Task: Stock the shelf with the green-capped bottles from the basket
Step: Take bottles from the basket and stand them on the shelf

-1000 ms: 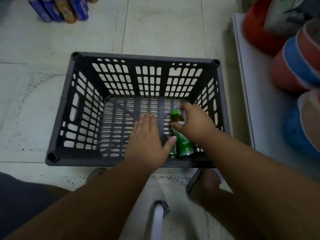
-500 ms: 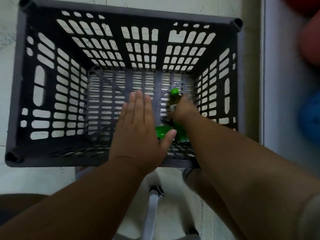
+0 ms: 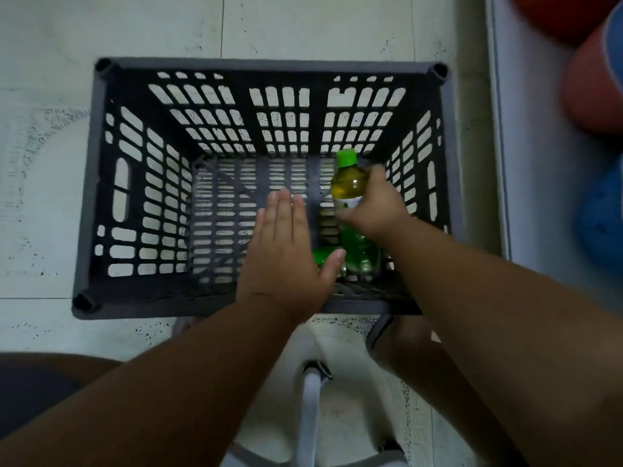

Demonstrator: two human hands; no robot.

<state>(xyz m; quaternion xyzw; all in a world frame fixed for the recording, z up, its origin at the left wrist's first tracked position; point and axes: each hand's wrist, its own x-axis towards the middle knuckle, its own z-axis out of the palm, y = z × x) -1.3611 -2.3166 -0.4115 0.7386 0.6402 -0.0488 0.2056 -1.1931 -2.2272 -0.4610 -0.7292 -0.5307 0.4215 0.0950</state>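
A dark grey slatted basket (image 3: 101,183) stands on the tiled floor below me. My right hand (image 3: 374,210) grips a green-capped bottle (image 3: 349,178) of yellow-green drink around its labelled middle, raised inside the basket near the right wall, cap pointing away from me. Under it, at the near right corner of the basket floor, lies another green-labelled bottle (image 3: 360,257), partly hidden by my hands. My left hand (image 3: 286,251) hovers flat, fingers straight, over the basket's near middle, holding nothing.
A white shelf edge (image 3: 499,129) runs along the right, with red, blue and orange packages (image 3: 593,89) on it. My feet in sandals (image 3: 384,332) stand just before the basket. Pale floor tiles surround the basket.
My right hand has closed around the bottle and lifted it off the basket floor, so its cap and yellow liquid now show. My left hand stays flat in about the same place.
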